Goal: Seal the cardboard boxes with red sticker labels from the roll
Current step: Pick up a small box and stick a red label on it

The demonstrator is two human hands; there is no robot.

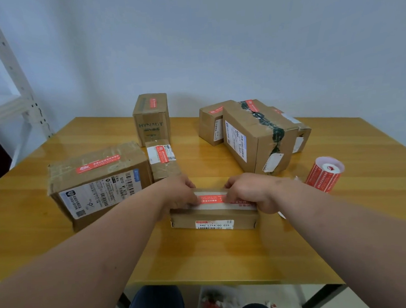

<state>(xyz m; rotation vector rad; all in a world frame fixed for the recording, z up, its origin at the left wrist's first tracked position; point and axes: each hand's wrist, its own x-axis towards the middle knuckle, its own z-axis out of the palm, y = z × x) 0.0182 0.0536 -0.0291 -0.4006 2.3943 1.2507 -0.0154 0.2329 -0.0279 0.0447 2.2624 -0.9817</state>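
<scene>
Both hands pressed down on a long red sticker label (211,199) laid along the taped top seam of a flat brown cardboard box (213,219) near the front edge of the yellow wooden tabletop (216,256). Left hand (179,194) held the label's left end under curled fingers, its grip closed on the box top; right hand (246,191) did the same at the right end, fingers bent over the far edge. Whether the label was fully stuck could not be told.

Risk, as I judged it: uneven pressure from the two ends could trap a crease or bubble in the middle, or set the label skewed off the seam. The light box might also slide on the glossy surface.

A roll of red sticker labels (324,174) lay on its side towards the right edge. Other brown cardboard boxes (98,182), already bearing red labels, stood at the left and towards the back. Behind was a pale wall (237,43), with a white metal shelf frame (7,78) at the left. Scraps of red and white backing paper (217,306) littered the floor below.
</scene>
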